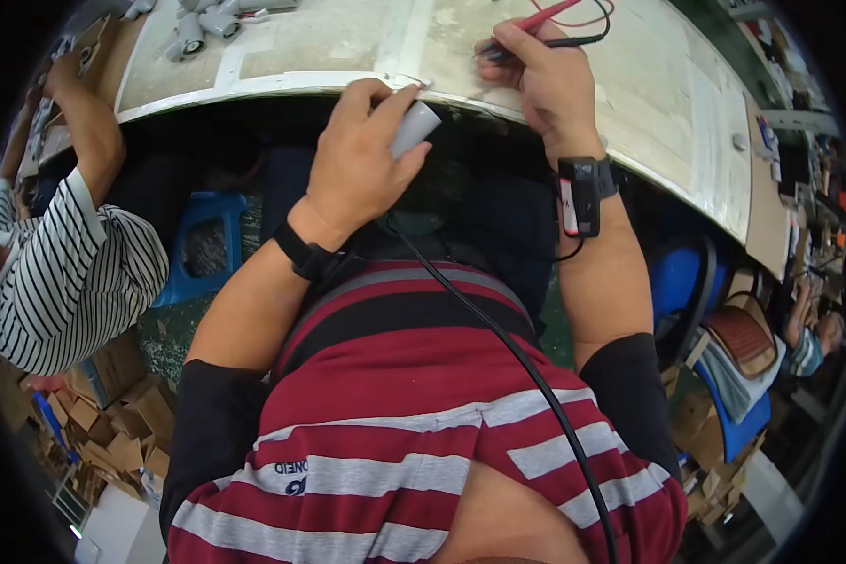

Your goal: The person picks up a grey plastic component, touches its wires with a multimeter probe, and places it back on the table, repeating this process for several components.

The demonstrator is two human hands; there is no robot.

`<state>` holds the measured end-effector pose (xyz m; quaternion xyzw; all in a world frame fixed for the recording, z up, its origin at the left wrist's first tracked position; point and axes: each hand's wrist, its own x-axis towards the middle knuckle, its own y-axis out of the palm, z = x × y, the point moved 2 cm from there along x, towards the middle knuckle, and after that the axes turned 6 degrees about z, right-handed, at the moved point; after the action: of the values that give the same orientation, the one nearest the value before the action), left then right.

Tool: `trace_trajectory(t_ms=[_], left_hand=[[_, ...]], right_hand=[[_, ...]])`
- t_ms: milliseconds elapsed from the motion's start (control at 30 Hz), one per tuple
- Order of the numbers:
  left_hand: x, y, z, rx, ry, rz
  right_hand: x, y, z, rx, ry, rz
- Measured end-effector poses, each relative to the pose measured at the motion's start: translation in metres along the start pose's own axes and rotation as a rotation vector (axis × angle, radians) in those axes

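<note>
My left hand (355, 158) is closed around a smooth grey cylinder (415, 130) at the near edge of the worktable (329, 49). A tiny pale bit shows by its index fingertip, too small to name. Over the table, to the right, my right hand (556, 89) grips a pair of test probes. One is a red probe (540, 17), the other a black probe (571, 41); their thin wires loop up past the top edge. The probe tips sit by my fingers, apart from the grey cylinder.
Several grey cylindrical parts (202, 26) lie at the table's far left. A co-worker in a striped shirt (61, 273) sits at left, beside a blue stool (202, 249). Cardboard boxes (117, 437) pile behind. A black cable (498, 334) crosses my torso. A cushioned chair (738, 343) stands right.
</note>
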<state>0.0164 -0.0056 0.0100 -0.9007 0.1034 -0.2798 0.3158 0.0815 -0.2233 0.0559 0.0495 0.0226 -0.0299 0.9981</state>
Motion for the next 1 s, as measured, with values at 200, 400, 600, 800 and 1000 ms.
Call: trace_trajectory(t_ms=[200,400,600,800,1000], left_hand=[[-0.01,-0.061,0.024,0.185,0.067,0.114],[-0.009,-0.069,0.024,0.216,0.038,0.146],[-0.01,-0.068,0.028,0.214,0.042,0.144],[-0.01,-0.066,0.028,0.174,0.014,0.131],[-0.011,-0.067,0.028,0.125,-0.032,0.156]], right_hand=[[-0.012,0.08,-0.033,0.075,0.03,0.061],[-0.011,0.097,-0.034,0.043,0.043,0.116],[-0.011,0.1,-0.035,0.07,0.054,0.121],[-0.008,0.105,-0.034,0.036,0.043,0.162],[-0.007,0.108,-0.034,-0.028,0.043,0.162]])
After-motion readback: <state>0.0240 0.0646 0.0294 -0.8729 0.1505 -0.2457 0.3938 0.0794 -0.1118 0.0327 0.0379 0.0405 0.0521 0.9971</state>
